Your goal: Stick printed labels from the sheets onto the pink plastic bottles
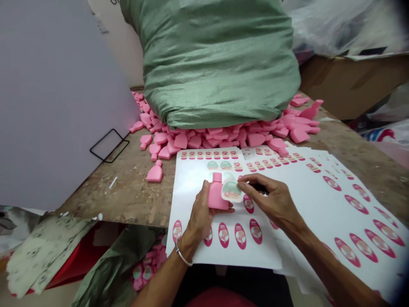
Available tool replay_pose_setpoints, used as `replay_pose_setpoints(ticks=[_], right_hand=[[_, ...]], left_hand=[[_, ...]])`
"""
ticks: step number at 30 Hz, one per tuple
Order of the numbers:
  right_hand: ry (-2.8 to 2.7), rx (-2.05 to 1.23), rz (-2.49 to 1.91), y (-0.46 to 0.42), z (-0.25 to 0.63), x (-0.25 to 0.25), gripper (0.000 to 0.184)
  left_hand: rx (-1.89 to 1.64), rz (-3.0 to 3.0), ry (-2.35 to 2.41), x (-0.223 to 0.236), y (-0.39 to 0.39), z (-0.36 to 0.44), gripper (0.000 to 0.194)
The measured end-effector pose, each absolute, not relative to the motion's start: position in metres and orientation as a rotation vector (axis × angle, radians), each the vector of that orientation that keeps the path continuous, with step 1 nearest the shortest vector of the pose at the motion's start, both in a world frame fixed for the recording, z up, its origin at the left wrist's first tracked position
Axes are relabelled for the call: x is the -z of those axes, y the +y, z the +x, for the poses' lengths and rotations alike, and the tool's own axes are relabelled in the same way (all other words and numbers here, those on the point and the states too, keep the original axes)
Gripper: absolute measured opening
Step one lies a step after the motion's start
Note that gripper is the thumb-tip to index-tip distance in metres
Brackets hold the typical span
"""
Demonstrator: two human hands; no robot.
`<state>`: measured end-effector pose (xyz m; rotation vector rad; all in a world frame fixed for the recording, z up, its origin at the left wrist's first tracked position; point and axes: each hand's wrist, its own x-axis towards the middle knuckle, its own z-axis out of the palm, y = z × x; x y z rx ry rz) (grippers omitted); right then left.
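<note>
Person's left hand point(201, 212) has a pink bottle point(214, 197) gripped around mid-frame, cap point(217, 177) toward the top edge, long axis pretty much up-down; right hand point(274, 199) pinches a green-and-white sticker point(231, 191).

A brown wooden worktop point(134, 196), scuffed and flecked with pale and yellow specks, stretches across the middle. A smooth grey-lilac panel point(57, 106) stands along its left side, with a pale wall point(123, 53) behind, bearing a scrap of dark lettering. At the right, crumpled clear plastic point(329, 27) lies above a cardboard box point(354, 85). The light is soft and muted.
</note>
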<state>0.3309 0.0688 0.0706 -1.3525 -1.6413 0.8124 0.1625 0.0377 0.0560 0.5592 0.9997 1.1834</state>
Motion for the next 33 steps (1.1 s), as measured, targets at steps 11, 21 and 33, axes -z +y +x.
replay_pose_setpoints(ticks=[11,21,33], right_hand=[[-1.766,-0.707,-1.213,0.051,0.307,-0.077,0.017],[-1.869,-0.535,-1.167,0.051,0.305,-0.078,0.016],[-1.727,-0.993,-1.362,0.085,0.307,-0.065,0.049]], left_hand=[[-1.185,0.523,0.881,-0.069,0.026,0.16,0.058],[-1.183,0.545,0.851,-0.07,0.025,0.157,0.051],[-0.963,0.824,0.87,-0.085,0.009,0.143,0.04]])
